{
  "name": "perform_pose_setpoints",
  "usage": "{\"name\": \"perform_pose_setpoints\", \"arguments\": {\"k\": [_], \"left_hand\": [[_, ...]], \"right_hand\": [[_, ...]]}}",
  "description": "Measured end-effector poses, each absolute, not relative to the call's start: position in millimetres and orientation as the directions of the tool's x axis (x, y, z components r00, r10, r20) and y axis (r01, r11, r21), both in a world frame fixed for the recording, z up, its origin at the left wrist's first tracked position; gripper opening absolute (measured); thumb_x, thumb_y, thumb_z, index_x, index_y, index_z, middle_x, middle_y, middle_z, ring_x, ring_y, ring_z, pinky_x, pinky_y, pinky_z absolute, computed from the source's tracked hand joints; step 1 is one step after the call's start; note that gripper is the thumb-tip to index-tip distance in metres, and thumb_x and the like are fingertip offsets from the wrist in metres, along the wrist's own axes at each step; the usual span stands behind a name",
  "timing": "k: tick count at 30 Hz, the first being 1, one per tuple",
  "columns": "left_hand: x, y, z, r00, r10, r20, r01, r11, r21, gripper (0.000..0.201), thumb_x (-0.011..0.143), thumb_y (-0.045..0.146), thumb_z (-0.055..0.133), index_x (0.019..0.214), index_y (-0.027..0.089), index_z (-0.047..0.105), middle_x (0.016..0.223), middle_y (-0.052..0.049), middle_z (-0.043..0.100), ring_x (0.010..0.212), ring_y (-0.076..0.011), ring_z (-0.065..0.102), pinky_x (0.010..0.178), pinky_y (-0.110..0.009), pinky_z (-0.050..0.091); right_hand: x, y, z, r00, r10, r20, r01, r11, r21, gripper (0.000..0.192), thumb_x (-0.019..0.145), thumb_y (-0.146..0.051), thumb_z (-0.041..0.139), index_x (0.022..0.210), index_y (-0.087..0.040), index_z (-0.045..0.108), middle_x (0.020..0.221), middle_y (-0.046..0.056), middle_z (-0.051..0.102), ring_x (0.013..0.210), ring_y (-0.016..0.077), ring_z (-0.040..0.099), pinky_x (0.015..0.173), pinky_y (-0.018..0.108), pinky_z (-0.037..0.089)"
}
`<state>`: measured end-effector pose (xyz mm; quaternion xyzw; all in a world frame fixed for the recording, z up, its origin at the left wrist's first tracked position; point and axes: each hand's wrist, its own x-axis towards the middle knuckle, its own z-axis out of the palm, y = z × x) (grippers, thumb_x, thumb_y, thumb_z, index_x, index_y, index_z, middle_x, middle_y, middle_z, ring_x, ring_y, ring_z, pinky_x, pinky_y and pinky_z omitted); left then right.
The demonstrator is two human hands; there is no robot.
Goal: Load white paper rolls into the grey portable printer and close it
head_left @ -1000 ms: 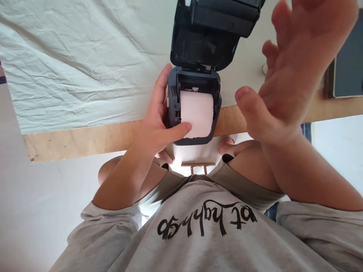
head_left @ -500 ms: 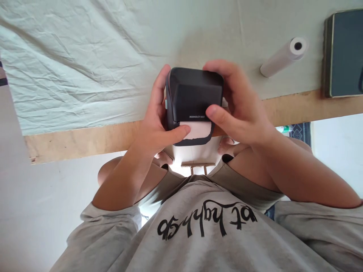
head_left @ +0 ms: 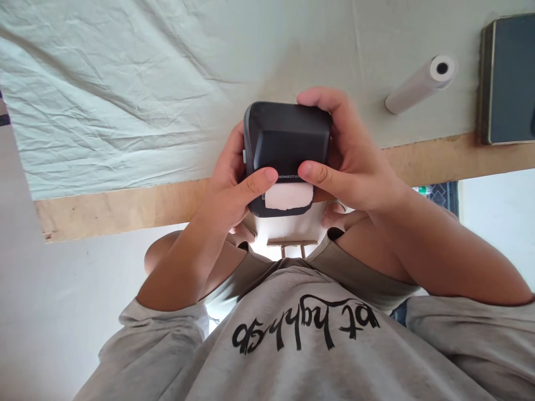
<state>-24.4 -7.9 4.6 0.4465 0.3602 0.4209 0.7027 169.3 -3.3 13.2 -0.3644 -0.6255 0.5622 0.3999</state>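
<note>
Both of our hands are wrapping around the small black label printer [head_left: 287, 146], which we are holding just above the near edge of the table [head_left: 125, 209], at the centre of the view. Our left hand [head_left: 228, 186] is grasping its left side from about eight o'clock, the thumb lying across the front just below the lid; our right hand [head_left: 349, 159] is clasping the right side from about three o'clock, fingers curled over the top corner and the thumb meeting the left one on the front face. A second ago the lid was standing wide open with the paper roll bare inside and our right hand lifted free in the air — now the lid is sitting down over the body and both thumbs are pressing on it. Half a second ago the left thumb was resting on the paper itself; it has moved up onto the lid. We are judging that the closing is all but done, with the squeeze seating the catch. A short white tongue of label paper [head_left: 288, 196] is poking out of the slot at six o'clock, so the feed looks threaded. Out at two o'clock a spare paper roll [head_left: 420, 83] is lying on the pale cloth [head_left: 125, 83], well apart from a dark book [head_left: 507, 78] at the table's right end.
</note>
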Motion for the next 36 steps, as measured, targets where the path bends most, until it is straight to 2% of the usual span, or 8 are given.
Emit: {"name": "perform_pose_setpoints", "arguments": {"k": [6,9,13,17,21,27,33,36], "left_hand": [[-26.6,-9.9,4.4,0.359,0.923,-0.140,-0.302,0.257,0.918,0.038,0.077,0.030,0.070,0.113,0.027,0.059,0.092,-0.002,0.065,0.075,-0.0163,0.066,0.057,-0.025,0.053],[-24.0,-10.0,3.9,0.359,0.925,-0.124,-0.336,0.252,0.908,0.029,0.082,0.031,0.065,0.110,0.026,0.060,0.091,-0.002,0.065,0.070,-0.0142,0.065,0.058,-0.026,0.053],[-19.3,-6.5,3.1,0.342,0.936,-0.084,-0.410,0.229,0.883,0.042,0.090,0.053,0.047,0.113,0.021,0.062,0.101,-0.007,0.067,0.091,-0.0217,0.067,0.073,-0.035,0.056],[-18.6,-2.6,1.2,0.330,0.931,-0.154,-0.414,0.290,0.863,0.050,0.094,0.056,0.034,0.106,0.020,0.066,0.100,-0.006,0.069,0.097,-0.0222,0.066,0.084,-0.036,0.055],[-19.3,-3.1,0.4,0.282,0.944,-0.171,-0.389,0.275,0.879,0.050,0.095,0.056,0.032,0.098,0.021,0.067,0.092,-0.004,0.070,0.087,-0.0185,0.067,0.077,-0.032,0.055],[-21.9,-6.3,-1.6,0.294,0.934,-0.202,-0.319,0.295,0.901,0.060,0.091,0.065,0.030,0.103,0.020,0.068,0.094,-0.006,0.071,0.084,-0.0216,0.068,0.069,-0.034,0.055],[-18.9,-6.8,1.4,0.231,0.957,-0.175,-0.305,0.242,0.921,0.046,0.093,0.057,0.039,0.096,0.021,0.067,0.084,-0.004,0.068,0.074,-0.0169,0.065,0.059,-0.028,0.053],[-18.2,-5.7,3.6,0.225,0.962,-0.152,-0.334,0.223,0.916,0.034,0.093,0.049,0.046,0.095,0.022,0.066,0.078,-0.002,0.065,0.067,-0.0133,0.063,0.053,-0.024,0.050]], "right_hand": [[165.8,-6.0,13.5,-0.394,0.914,0.091,0.037,0.115,-0.993,0.060,0.083,-0.046,0.066,0.130,-0.026,0.034,0.127,0.007,0.051,0.098,0.0160,0.060,0.075,0.030,0.057],[166.0,-5.6,11.5,-0.390,0.915,0.106,0.052,0.136,-0.989,0.061,0.084,-0.046,0.065,0.132,-0.026,0.033,0.130,0.007,0.050,0.098,0.0160,0.060,0.077,0.031,0.058],[168.4,-4.0,7.7,-0.403,0.910,0.102,0.084,0.147,-0.985,0.062,0.085,-0.048,0.062,0.134,-0.027,0.031,0.132,0.007,0.051,0.102,0.0178,0.061,0.082,0.034,0.058],[169.8,-3.8,6.1,-0.382,0.916,0.117,0.108,0.171,-0.979,0.060,0.085,-0.048,0.063,0.133,-0.029,0.033,0.136,0.006,0.049,0.109,0.0197,0.059,0.086,0.036,0.058],[170.4,-3.8,5.7,-0.381,0.918,0.107,0.130,0.168,-0.977,0.059,0.085,-0.045,0.063,0.133,-0.031,0.032,0.133,0.004,0.051,0.107,0.0191,0.060,0.083,0.035,0.058],[169.5,-3.8,7.1,-0.387,0.916,0.104,0.143,0.171,-0.975,0.057,0.085,-0.042,0.062,0.133,-0.031,0.032,0.135,0.004,0.050,0.111,0.0190,0.059,0.086,0.036,0.059],[167.8,-4.6,10.4,-0.395,0.911,0.115,0.187,0.202,-0.961,0.058,0.087,-0.043,0.059,0.135,-0.028,0.030,0.133,0.007,0.051,0.128,0.0241,0.050,0.101,0.042,0.053],[168.7,-4.4,11.7,-0.433,0.893,0.123,0.159,0.210,-0.965,0.066,0.085,-0.045,0.060,0.138,-0.025,0.025,0.137,0.009,0.048,0.130,0.0254,0.049,0.106,0.044,0.050]]}}
